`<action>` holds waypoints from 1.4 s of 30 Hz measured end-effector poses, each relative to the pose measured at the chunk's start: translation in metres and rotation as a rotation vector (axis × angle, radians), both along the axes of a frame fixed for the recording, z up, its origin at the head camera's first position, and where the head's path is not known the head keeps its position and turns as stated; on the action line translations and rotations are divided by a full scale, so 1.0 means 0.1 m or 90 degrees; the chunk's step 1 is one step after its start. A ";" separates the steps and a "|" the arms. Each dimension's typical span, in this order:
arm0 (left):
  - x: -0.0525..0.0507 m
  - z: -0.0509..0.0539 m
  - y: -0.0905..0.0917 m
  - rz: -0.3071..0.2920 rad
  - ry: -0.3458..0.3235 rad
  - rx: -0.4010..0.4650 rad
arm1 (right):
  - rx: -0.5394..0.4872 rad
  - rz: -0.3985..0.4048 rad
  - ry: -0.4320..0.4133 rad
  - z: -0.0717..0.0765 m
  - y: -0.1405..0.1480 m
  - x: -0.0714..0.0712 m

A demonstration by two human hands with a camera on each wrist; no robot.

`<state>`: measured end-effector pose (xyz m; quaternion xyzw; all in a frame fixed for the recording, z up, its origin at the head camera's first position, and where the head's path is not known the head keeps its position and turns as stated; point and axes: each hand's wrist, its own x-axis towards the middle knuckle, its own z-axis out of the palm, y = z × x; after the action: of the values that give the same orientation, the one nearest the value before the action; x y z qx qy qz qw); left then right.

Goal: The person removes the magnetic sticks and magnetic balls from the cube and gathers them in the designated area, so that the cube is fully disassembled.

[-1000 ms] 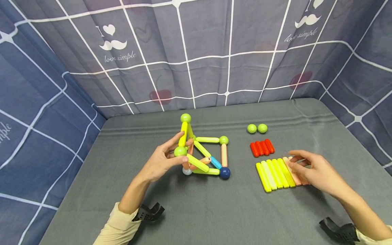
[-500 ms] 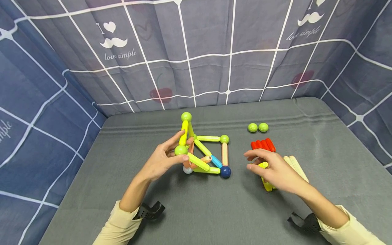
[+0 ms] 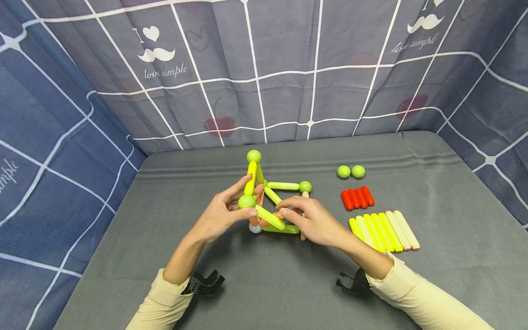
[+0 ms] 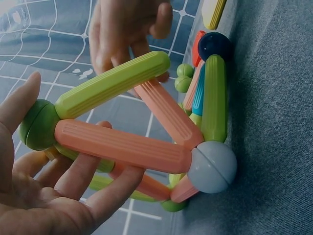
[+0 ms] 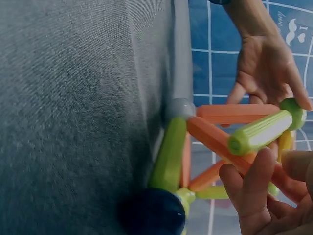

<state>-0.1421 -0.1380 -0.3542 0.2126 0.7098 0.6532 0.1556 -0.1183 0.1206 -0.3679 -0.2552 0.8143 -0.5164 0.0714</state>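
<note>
At left, we see the left hand (image 3: 214,217) closed round part of a stick-and-ball frame (image 3: 272,196) on the counter (image 3: 284,293), its thumb by the near green ball (image 3: 246,202). From that ball, the yellow-green stick (image 3: 270,217) slopes down to the right and ends free. From the white ball (image 4: 212,167) below, the orange stick (image 4: 168,115) rises to the right, so we find the two long axes crossing in the head view; whether the sticks touch, we cannot tell. Next comes the right hand (image 3: 315,222), thumb and fingertips close together at the orange stick's upper part; we cannot tell whether this grip has hold of it. We note the right hand as nearer both sticks' right-hand ends. Farther right, we see a row of loose sticks (image 3: 383,231).
</note>
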 end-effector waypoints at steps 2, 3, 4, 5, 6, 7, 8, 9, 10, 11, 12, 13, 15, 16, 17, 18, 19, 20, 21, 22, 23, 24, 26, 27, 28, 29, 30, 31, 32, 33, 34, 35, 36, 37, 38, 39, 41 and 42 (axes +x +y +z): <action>0.00 0.00 0.01 -0.003 -0.003 0.006 | 0.012 -0.010 -0.006 -0.03 -0.03 -0.03; 0.00 0.00 0.01 -0.003 -0.004 0.008 | 0.018 -0.014 -0.009 -0.04 -0.03 -0.04; 0.00 0.00 0.01 -0.003 -0.005 0.008 | 0.022 -0.017 -0.012 -0.04 -0.03 -0.04; 0.00 0.00 0.01 -0.002 -0.006 0.007 | 0.025 -0.018 -0.014 -0.05 -0.03 -0.04; 0.00 0.00 0.00 0.000 -0.004 0.004 | 0.027 -0.018 -0.015 -0.06 -0.03 -0.04; 0.00 0.00 0.00 0.003 -0.003 0.001 | 0.027 -0.020 -0.016 -0.06 -0.02 -0.04; 0.00 0.00 -0.01 0.006 -0.003 -0.002 | 0.028 -0.021 -0.015 -0.07 -0.02 -0.04; 0.00 0.00 -0.01 0.010 -0.002 -0.006 | 0.029 -0.022 -0.015 -0.07 -0.01 -0.04; 0.00 0.00 -0.02 0.015 -0.002 -0.009 | 0.030 -0.022 -0.016 -0.09 -0.01 -0.03; 0.00 0.00 -0.02 0.017 -0.003 -0.010 | 0.031 -0.025 -0.019 -0.10 0.00 -0.03; 0.00 -0.01 -0.03 0.018 -0.004 -0.010 | 0.031 -0.027 -0.024 -0.10 0.00 -0.03; 0.00 0.00 -0.03 0.018 -0.005 -0.009 | 0.030 -0.030 -0.029 -0.11 0.01 -0.03; 0.01 0.00 -0.03 0.018 -0.007 -0.009 | 0.024 -0.038 -0.039 -0.12 0.02 -0.02; 0.01 0.00 -0.03 0.017 -0.008 -0.008 | 0.020 -0.043 -0.043 -0.13 0.02 -0.01; 0.01 0.00 -0.03 0.013 -0.009 -0.003 | 0.016 -0.050 -0.046 -0.12 0.03 -0.01; 0.01 0.00 -0.03 0.012 -0.011 0.002 | 0.011 -0.055 -0.046 -0.12 0.03 0.00; 0.01 0.00 -0.03 0.010 -0.013 0.006 | 0.006 -0.059 -0.044 -0.12 0.04 0.00; 0.01 0.00 -0.03 0.008 -0.016 0.011 | 0.001 -0.063 -0.042 -0.12 0.05 0.00; 0.01 0.00 -0.03 0.005 -0.019 0.018 | -0.005 -0.067 -0.041 -0.11 0.06 0.01; 0.01 0.00 -0.03 0.004 -0.021 0.022 | -0.008 -0.071 -0.037 -0.11 0.07 0.01; 0.01 0.00 -0.03 0.001 -0.023 0.026 | -0.015 -0.075 -0.036 -0.11 0.09 0.02; 0.01 0.00 -0.03 0.001 -0.024 0.028 | -0.022 -0.078 -0.033 -0.11 0.10 0.02; 0.00 0.00 -0.03 -0.002 -0.023 0.027 | -0.039 -0.087 -0.030 -0.11 0.13 0.03; 0.00 0.00 -0.03 -0.002 -0.022 0.026 | -0.049 -0.091 -0.026 -0.11 0.15 0.04; 0.00 0.00 -0.03 -0.002 -0.021 0.025 | -0.061 -0.095 -0.026 -0.11 0.17 0.05; 0.00 0.00 -0.03 -0.002 -0.020 0.023 | -0.074 -0.098 -0.028 -0.11 0.19 0.06; 0.00 0.00 -0.03 -0.002 -0.019 0.022 | -0.085 -0.102 -0.029 -0.11 0.21 0.07; 0.00 0.00 -0.03 -0.003 -0.017 0.021 | -0.090 -0.106 -0.028 -0.11 0.24 0.08; 0.00 0.00 -0.03 -0.004 -0.017 0.021 | -0.096 -0.110 -0.026 -0.11 0.26 0.09; 0.01 0.00 -0.03 -0.004 -0.017 0.022 | -0.098 -0.118 -0.027 -0.11 0.29 0.11; 0.01 0.00 -0.03 -0.005 -0.016 0.022 | -0.104 -0.122 -0.032 -0.11 0.32 0.12; 0.01 0.00 -0.03 -0.006 -0.015 0.022 | -0.103 -0.127 -0.029 -0.10 0.34 0.13; 0.01 0.00 -0.03 -0.007 -0.015 0.024 | -0.102 -0.133 -0.026 -0.10 0.37 0.15; 0.01 -0.01 -0.03 -0.008 -0.015 0.025 | -0.102 -0.138 -0.025 -0.10 0.40 0.16; 0.00 -0.01 -0.03 -0.007 -0.014 0.026 | -0.108 -0.142 -0.028 -0.10 0.43 0.17; 0.00 -0.01 -0.03 -0.006 -0.013 0.026 | -0.113 -0.148 -0.032 -0.10 0.45 0.19; 0.00 -0.01 -0.02 -0.005 -0.009 0.025 | -0.115 -0.160 -0.029 -0.09 0.50 0.22; 0.00 -0.01 -0.02 -0.005 -0.008 0.025 | -0.116 -0.167 -0.032 -0.09 0.53 0.23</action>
<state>-0.1420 -0.1405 -0.3551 0.2147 0.6950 0.6676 0.1585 -0.0949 0.1736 -0.3770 -0.1392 0.7883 -0.5994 0.0003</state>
